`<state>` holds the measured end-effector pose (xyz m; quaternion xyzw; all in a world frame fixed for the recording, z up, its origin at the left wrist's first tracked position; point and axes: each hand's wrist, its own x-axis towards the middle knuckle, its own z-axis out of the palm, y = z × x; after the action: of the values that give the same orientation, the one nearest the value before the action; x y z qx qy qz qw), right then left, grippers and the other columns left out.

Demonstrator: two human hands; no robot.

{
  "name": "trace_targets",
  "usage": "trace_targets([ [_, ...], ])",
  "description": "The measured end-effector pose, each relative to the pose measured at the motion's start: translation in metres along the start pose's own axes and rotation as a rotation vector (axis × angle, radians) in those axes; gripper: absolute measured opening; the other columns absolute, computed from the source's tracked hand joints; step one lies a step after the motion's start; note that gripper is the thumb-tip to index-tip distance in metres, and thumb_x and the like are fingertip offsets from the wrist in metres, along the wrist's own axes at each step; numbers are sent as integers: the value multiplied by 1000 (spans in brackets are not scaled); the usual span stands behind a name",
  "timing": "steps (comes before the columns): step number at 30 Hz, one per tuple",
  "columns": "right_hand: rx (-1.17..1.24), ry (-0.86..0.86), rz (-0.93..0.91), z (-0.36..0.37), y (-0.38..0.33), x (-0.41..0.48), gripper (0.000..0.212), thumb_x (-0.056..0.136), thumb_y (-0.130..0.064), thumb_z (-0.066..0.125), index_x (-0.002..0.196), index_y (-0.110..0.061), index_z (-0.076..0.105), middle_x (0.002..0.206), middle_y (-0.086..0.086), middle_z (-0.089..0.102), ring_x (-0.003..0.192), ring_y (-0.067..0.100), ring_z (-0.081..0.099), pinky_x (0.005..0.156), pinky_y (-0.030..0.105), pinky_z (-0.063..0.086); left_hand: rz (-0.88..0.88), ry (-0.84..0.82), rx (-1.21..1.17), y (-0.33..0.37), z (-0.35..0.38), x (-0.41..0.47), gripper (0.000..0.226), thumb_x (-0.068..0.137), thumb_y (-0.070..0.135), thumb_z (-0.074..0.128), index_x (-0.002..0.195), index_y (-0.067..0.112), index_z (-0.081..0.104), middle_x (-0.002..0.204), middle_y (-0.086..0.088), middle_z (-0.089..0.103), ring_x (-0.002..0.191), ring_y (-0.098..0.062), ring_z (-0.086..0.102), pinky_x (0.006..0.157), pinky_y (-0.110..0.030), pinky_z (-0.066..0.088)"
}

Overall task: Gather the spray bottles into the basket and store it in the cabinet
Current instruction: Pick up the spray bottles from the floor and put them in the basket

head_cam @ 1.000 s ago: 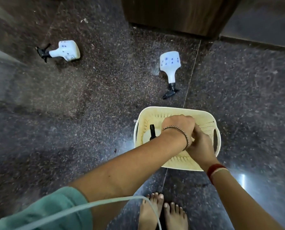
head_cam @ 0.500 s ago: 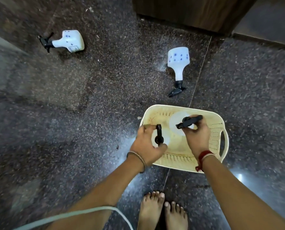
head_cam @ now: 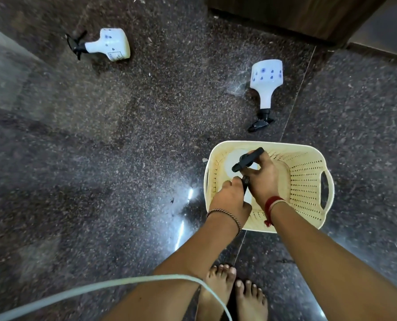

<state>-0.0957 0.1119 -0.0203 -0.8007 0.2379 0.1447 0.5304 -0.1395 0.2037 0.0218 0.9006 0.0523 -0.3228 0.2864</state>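
Observation:
A cream perforated basket (head_cam: pixel 308 181) stands on the dark stone floor in front of me. Inside its left half are two white spray bottles with black trigger heads. My right hand (head_cam: pixel 261 176) grips the far bottle's black trigger head (head_cam: pixel 247 159). My left hand (head_cam: pixel 231 196) is closed on the near bottle's black head (head_cam: pixel 245 181), whose white body is mostly hidden. Two more white spray bottles with blue dots lie on their sides on the floor: one (head_cam: pixel 265 81) just beyond the basket, the other (head_cam: pixel 107 45) far to the left.
A dark wooden cabinet base (head_cam: pixel 297 15) stands at the top of the view beyond the basket. My bare feet (head_cam: pixel 234 295) are just below the basket. A pale cord (head_cam: pixel 100 283) curves across the lower left.
The view has shifted. My hands have drawn together over the basket's left half, and both bottle heads have moved left with them.

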Motion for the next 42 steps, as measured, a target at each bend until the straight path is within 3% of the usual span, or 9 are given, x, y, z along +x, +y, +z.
trace_targets([
  [3,-59,-12,-40,5,1,4,27,79,-10,65,105,-16,61,100,-3,69,90,13,63,71,3,44,9,-52,44,-5,0,1,36,81,9,54,114,6,40,111,-13,48,90,-36,58,68,-36,40],
  [8,-113,-115,-58,-3,4,8,37,80,4,54,106,-21,61,103,1,69,97,28,66,90,41,52,29,-72,72,-12,2,-3,31,84,9,52,113,6,42,114,-12,44,89,-36,59,70,-37,43],
  [13,6,-140,-48,-12,13,6,54,81,19,45,91,-33,58,83,-7,62,80,22,61,74,24,51,23,-29,81,-17,-3,1,32,83,11,54,113,7,44,113,-12,46,89,-35,58,70,-37,44],
  [19,72,-99,-29,-4,16,-2,47,81,15,48,107,-23,59,89,-9,64,91,23,65,92,41,53,-3,-3,24,-16,9,-5,29,84,13,53,109,8,41,111,-10,43,86,-35,57,66,-36,41],
  [25,-37,-81,-5,-19,14,-2,64,80,8,60,135,-20,43,129,8,57,107,23,61,94,41,51,43,25,157,-24,-2,-11,43,79,52,51,107,22,40,103,2,51,83,-23,58,64,-32,47],
  [32,-85,423,-146,-66,-34,29,60,75,5,58,128,-21,47,119,2,45,93,12,51,84,24,45,135,415,153,-57,-60,3,63,85,66,25,124,20,43,124,-3,45,112,-19,48,89,-34,46],
  [36,-372,215,-196,-62,-53,94,63,79,-3,62,136,-21,40,132,14,41,109,33,54,100,46,43,131,426,135,-70,-84,40,74,80,68,27,131,16,41,142,-12,33,131,-29,34,105,-46,37],
  [39,-847,-218,-303,-53,-46,140,72,81,-4,58,144,-25,30,144,15,30,121,41,47,101,50,41,234,392,142,-66,-92,75,77,80,69,28,135,16,37,147,-12,27,135,-28,30,107,-44,30],
  [42,-1362,-411,-386,-42,-31,176,79,83,-6,55,148,-34,20,157,4,13,125,40,45,101,53,37,301,409,133,-61,-94,108,74,82,66,29,136,16,37,147,-12,27,136,-27,30,108,-43,30],
])
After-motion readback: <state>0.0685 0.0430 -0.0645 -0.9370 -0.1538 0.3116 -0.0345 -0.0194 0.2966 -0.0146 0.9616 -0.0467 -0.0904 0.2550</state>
